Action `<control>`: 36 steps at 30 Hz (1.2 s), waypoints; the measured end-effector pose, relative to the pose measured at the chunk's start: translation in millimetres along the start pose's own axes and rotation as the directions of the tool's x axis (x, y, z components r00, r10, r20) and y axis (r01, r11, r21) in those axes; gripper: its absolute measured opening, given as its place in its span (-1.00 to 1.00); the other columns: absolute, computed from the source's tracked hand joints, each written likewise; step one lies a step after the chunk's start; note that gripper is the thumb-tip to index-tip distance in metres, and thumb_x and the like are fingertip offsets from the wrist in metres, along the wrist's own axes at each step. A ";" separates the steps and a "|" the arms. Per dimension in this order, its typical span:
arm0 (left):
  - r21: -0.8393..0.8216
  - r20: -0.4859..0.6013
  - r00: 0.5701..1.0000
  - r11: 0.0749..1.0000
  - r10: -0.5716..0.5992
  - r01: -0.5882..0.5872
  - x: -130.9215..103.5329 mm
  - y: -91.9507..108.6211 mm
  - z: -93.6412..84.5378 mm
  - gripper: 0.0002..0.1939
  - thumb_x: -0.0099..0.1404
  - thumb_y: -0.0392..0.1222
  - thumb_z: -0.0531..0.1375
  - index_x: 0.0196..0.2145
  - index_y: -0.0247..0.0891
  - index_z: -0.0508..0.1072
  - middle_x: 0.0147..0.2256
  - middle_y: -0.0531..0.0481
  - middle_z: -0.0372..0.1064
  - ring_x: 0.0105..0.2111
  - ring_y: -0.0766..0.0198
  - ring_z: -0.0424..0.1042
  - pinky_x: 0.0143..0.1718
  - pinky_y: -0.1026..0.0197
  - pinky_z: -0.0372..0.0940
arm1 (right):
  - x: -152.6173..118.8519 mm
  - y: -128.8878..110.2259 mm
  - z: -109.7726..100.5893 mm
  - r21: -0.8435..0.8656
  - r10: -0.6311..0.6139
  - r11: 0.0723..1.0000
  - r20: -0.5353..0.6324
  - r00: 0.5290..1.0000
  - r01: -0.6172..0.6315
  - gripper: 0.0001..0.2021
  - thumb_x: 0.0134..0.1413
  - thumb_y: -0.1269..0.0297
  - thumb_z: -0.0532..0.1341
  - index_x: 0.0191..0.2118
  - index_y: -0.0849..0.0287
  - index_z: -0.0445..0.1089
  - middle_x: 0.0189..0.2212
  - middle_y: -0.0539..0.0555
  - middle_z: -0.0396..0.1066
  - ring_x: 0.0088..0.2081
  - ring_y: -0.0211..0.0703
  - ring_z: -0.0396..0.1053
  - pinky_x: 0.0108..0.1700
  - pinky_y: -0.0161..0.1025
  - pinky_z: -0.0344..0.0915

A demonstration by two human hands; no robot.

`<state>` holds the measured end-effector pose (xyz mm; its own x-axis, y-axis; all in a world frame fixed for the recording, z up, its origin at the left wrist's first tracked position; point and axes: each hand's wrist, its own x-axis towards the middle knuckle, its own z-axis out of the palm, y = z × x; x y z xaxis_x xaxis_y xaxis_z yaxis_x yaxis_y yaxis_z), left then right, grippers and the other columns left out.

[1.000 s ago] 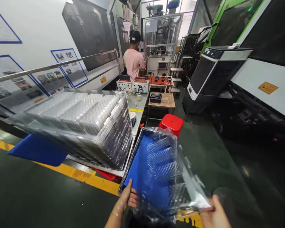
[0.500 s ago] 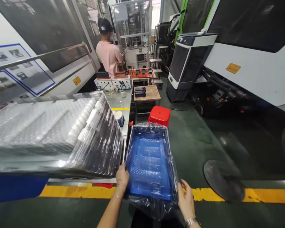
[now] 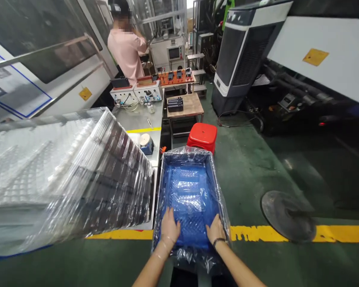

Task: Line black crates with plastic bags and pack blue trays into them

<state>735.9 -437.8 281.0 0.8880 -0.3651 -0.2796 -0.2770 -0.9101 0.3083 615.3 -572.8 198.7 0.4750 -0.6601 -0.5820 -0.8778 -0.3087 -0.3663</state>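
Note:
A blue plastic crate (image 3: 188, 191) lined with a clear plastic bag (image 3: 182, 255) lies before me, its film hanging over the rim on all sides. My left hand (image 3: 170, 228) is inside at the near left, fingers stretched forward and thumb apart, at the lining. At the near right, my right hand (image 3: 216, 231) reaches in beside the right wall with its thumb spread toward the middle. Neither hand shows an object in its fingers. Whether the palms press on the film I cannot tell.
To the left stands a tall stack of clear plastic trays (image 3: 107, 171) on a metal table (image 3: 140, 149). Beyond the crate are a red stool (image 3: 202, 134) and a small wooden table (image 3: 191, 109) with black parts. A co-worker (image 3: 126, 52) stands at the back; an air cooler (image 3: 242, 52) stands right.
Both hands have moved from the crate's outer sides over the rim to its inside. The view has tilted downward, and the co-worker remains at the back.

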 end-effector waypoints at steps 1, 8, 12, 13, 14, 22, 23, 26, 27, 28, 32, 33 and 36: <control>0.101 -0.059 0.997 0.994 0.051 -0.045 -6.1 3.3 9.0 -0.42 0.08 -0.41 0.11 0.10 -0.40 0.29 0.17 -0.32 0.17 0.19 -0.01 0.15 0.21 -0.06 0.06 | -2.7 -0.8 -4.0 -0.016 -0.011 1.000 -0.016 1.000 0.010 -0.34 0.07 0.41 0.04 0.26 0.61 -0.13 0.13 0.47 0.15 0.13 0.09 0.22 0.11 -0.16 0.18; 0.331 -0.220 0.962 0.915 -0.161 0.229 -6.2 -8.3 -16.0 -0.42 0.20 -0.24 0.05 0.16 -0.53 0.17 0.17 -0.48 0.10 0.13 -0.11 0.20 0.02 -0.12 0.23 | -28.4 -18.8 -29.1 -0.010 -0.148 0.989 0.090 0.985 0.149 -0.26 0.12 0.27 0.03 0.33 0.42 -0.30 -0.04 0.31 0.37 -0.16 0.06 0.43 -0.20 -0.13 0.33; 0.275 -0.096 0.949 0.908 -0.301 0.316 16.1 -2.4 -41.7 -0.41 0.24 -0.18 0.04 0.20 -0.47 0.11 0.14 -0.44 0.13 -0.05 -0.01 0.39 -0.13 0.03 0.34 | -12.5 -10.8 -13.3 -0.026 -0.048 0.998 0.216 0.975 0.055 -0.29 0.12 0.33 0.03 0.31 0.53 -0.26 -0.01 0.38 0.33 -0.11 0.05 0.42 -0.13 -0.14 0.31; 0.269 -0.036 0.951 0.913 -0.308 0.306 17.2 1.1 -39.9 -0.41 0.24 -0.18 0.04 0.19 -0.46 0.12 0.12 -0.42 0.16 -0.06 0.02 0.40 -0.12 0.07 0.33 | -6.5 -6.8 -8.5 -0.052 -0.011 0.998 0.219 0.976 0.023 -0.31 0.12 0.35 0.02 0.30 0.54 -0.24 0.00 0.40 0.31 -0.10 0.06 0.41 -0.11 -0.13 0.30; 0.270 0.015 0.954 0.920 -0.299 0.284 16.1 4.1 -34.4 -0.41 0.23 -0.18 0.05 0.19 -0.45 0.13 0.11 -0.42 0.18 -0.06 0.02 0.41 -0.11 0.09 0.32 | -0.9 -3.1 -4.5 -0.072 0.015 0.997 0.211 0.977 0.000 -0.33 0.13 0.36 0.01 0.30 0.56 -0.21 0.01 0.42 0.30 -0.08 0.06 0.40 -0.08 -0.13 0.29; 0.296 -0.069 0.979 0.934 -0.189 0.201 3.8 -10.5 50.8 -0.45 0.19 -0.28 0.07 0.14 -0.50 0.22 0.20 -0.45 0.03 0.04 -0.03 0.31 0.03 0.07 0.24 | -10.2 -1.8 -16.8 -0.295 -0.237 0.922 0.083 0.968 0.251 -0.35 0.09 0.19 0.13 0.25 0.45 0.06 0.29 0.38 -0.19 0.29 0.15 -0.13 0.26 -0.04 -0.10; 0.280 -0.074 0.982 0.942 -0.172 0.187 4.9 -13.3 57.0 -0.46 0.19 -0.30 0.05 0.14 -0.52 0.22 0.22 -0.47 -0.03 0.05 -0.02 0.31 0.04 0.08 0.23 | -15.6 -1.2 -17.3 -0.317 -0.306 0.887 0.139 0.942 0.335 -0.31 0.02 0.16 0.19 0.25 0.38 0.08 0.31 0.33 -0.24 0.31 0.16 -0.23 0.28 0.02 -0.19; 0.270 -0.112 0.985 0.950 -0.133 0.159 3.7 -19.5 68.7 -0.46 0.19 -0.32 0.05 0.14 -0.51 0.22 0.26 -0.49 -0.13 0.09 -0.09 0.26 0.06 -0.02 0.22 | -22.9 6.0 -5.8 -0.346 -0.329 0.807 0.409 0.851 0.478 -0.27 -0.12 0.29 0.29 0.24 0.24 0.13 0.31 0.27 -0.26 0.32 0.18 -0.38 0.25 0.25 -0.37; 0.272 -0.121 0.986 0.951 -0.117 0.146 1.2 -21.2 70.9 -0.46 0.19 -0.32 0.05 0.13 -0.50 0.24 0.25 -0.47 -0.10 0.12 -0.11 0.22 0.08 -0.06 0.20 | -20.9 9.8 1.7 -0.357 -0.283 0.804 0.474 0.834 0.476 -0.32 -0.11 0.40 0.25 0.22 0.24 0.16 0.31 0.28 -0.24 0.32 0.17 -0.37 0.23 0.31 -0.39; 0.272 -0.128 0.988 0.955 -0.088 0.120 -2.1 -22.9 72.6 -0.48 0.19 -0.32 0.05 0.12 -0.48 0.25 0.24 -0.44 -0.04 0.15 -0.11 0.17 0.11 -0.08 0.16 | -16.6 13.7 10.0 -0.363 -0.239 0.808 0.516 0.822 0.463 -0.36 -0.11 0.52 0.19 0.19 0.25 0.19 0.30 0.28 -0.21 0.32 0.14 -0.34 0.22 0.35 -0.38; 0.255 -0.141 0.982 0.963 0.128 -0.089 -9.5 -30.3 79.3 -0.51 0.21 -0.33 0.01 0.11 -0.41 0.28 0.21 -0.31 0.09 0.25 -0.03 0.02 0.22 -0.12 0.03 | 13.4 19.8 37.2 -0.300 -0.207 0.845 0.579 0.788 0.443 -0.34 -0.25 0.69 0.11 0.10 0.26 0.31 0.24 0.26 0.01 0.30 0.04 -0.14 0.24 0.25 -0.22; 0.244 -0.148 0.974 0.961 0.173 -0.134 -6.5 -32.3 82.3 -0.50 0.22 -0.32 0.01 0.13 -0.41 0.25 0.23 -0.30 0.06 0.26 -0.01 -0.02 0.24 -0.11 0.01 | 21.6 17.3 39.4 -0.280 -0.212 0.851 0.590 0.779 0.444 -0.35 -0.29 0.68 0.14 0.06 0.24 0.35 0.19 0.26 0.13 0.26 0.06 -0.03 0.23 0.20 -0.10; 0.212 -0.160 0.971 0.967 0.180 -0.144 17.1 -39.4 97.1 -0.44 0.23 -0.27 0.00 0.19 -0.46 0.15 0.27 -0.33 -0.06 0.29 -0.01 -0.11 0.25 -0.11 -0.01 | 44.5 0.5 31.0 -0.225 -0.244 0.867 0.587 0.772 0.445 -0.46 -0.27 0.58 0.22 -0.03 0.18 0.43 0.01 0.19 0.38 0.10 0.04 0.26 0.14 0.00 0.18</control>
<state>726.4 -427.2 175.8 0.8708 -0.4866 -0.0710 -0.4736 -0.8687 0.1451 637.9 -581.1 150.1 0.6173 -0.0326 -0.7861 -0.5640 -0.7149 -0.4133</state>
